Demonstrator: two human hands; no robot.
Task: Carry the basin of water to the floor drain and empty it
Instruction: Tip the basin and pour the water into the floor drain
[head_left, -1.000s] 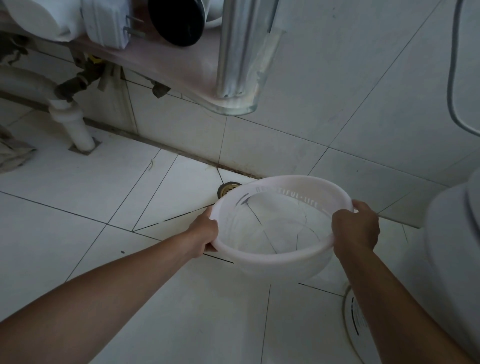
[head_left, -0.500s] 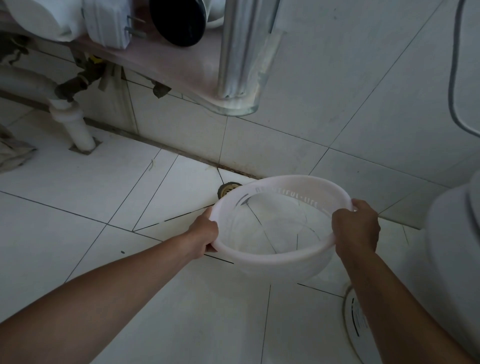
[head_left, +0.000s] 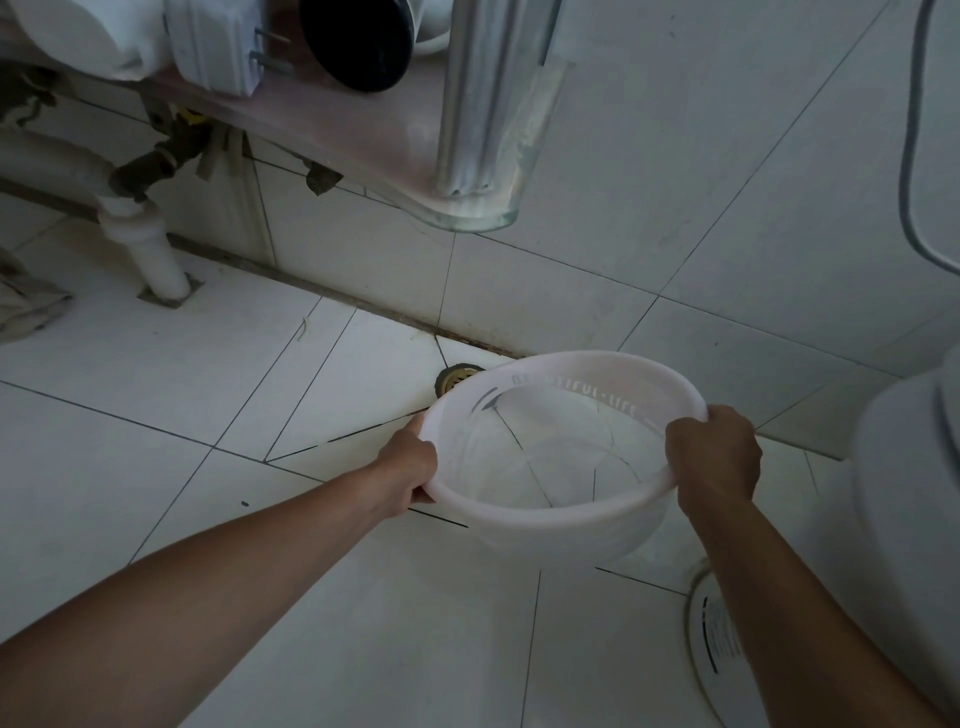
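Observation:
A translucent white plastic basin (head_left: 550, 512) with clear water in it hangs above the white tiled floor. My left hand (head_left: 410, 467) grips its left rim and my right hand (head_left: 714, 454) grips its right rim. The round brass floor drain (head_left: 453, 378) sits in the floor by the wall, just past the basin's far left edge, partly hidden by the rim. The basin's far edge tips slightly toward the drain.
A glass shelf (head_left: 467, 208) with a metal post juts from the wall above the drain. A white drain pipe (head_left: 150, 249) stands at the left, a cloth (head_left: 26, 306) beside it. A white toilet (head_left: 914, 519) and a round lid (head_left: 717, 644) crowd the right.
The basin has dipped a little at its far side and the water has shifted; both hands keep the same grip. The view has hardly moved.

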